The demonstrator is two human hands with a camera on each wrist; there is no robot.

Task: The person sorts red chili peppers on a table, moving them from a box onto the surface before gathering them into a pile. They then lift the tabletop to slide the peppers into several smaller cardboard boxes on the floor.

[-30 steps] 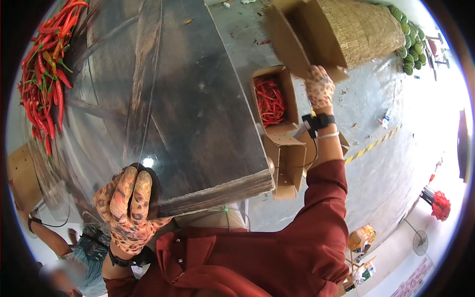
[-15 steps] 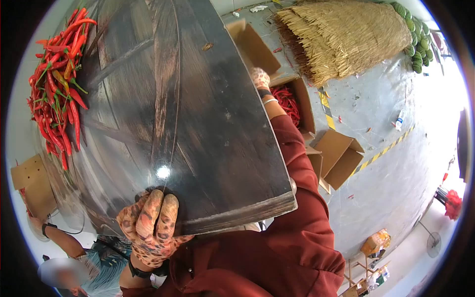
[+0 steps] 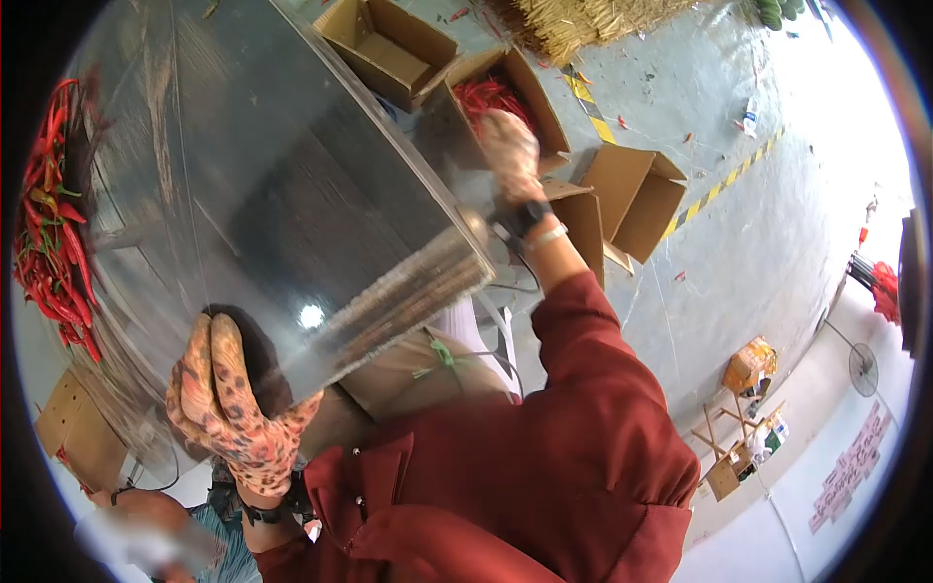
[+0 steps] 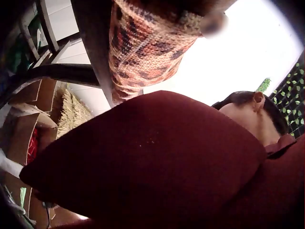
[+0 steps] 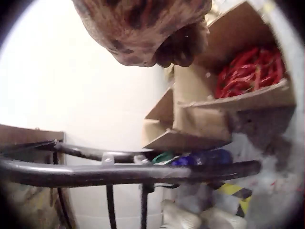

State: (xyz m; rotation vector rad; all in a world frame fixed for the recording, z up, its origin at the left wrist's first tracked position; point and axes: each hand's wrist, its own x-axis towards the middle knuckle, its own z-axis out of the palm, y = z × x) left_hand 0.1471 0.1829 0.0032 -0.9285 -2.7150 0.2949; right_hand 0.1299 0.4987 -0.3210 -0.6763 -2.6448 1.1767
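Note:
Both hands wear spotted, leopard-print gloves. My left hand (image 3: 228, 398) rests on the dark tabletop (image 3: 292, 185) by its near edge, fingers lying on the surface and thumb spread to the side. The right hand (image 3: 510, 151), blurred, is over the near side of a cardboard box (image 3: 552, 107) full of red chilies (image 3: 491, 95). In the right wrist view its fingers (image 5: 183, 47) bend loosely, with nothing seen in them. Just beyond, against the table's side, stands another open cardboard box (image 3: 389, 44).
A pile of chilies (image 3: 53, 233) lies on the table's left side. Open cartons (image 3: 637, 199) stand on the floor nearer me. Straw thatch (image 3: 583, 19) lies farther off. A person (image 3: 165, 530) is at lower left. Black metal bars (image 5: 128, 171) cross the right wrist view.
My right hand carried an open box leftward past the chili box, let go of it beside the table, and came back over the chilies. The left hand stays on the table as the view shifts.

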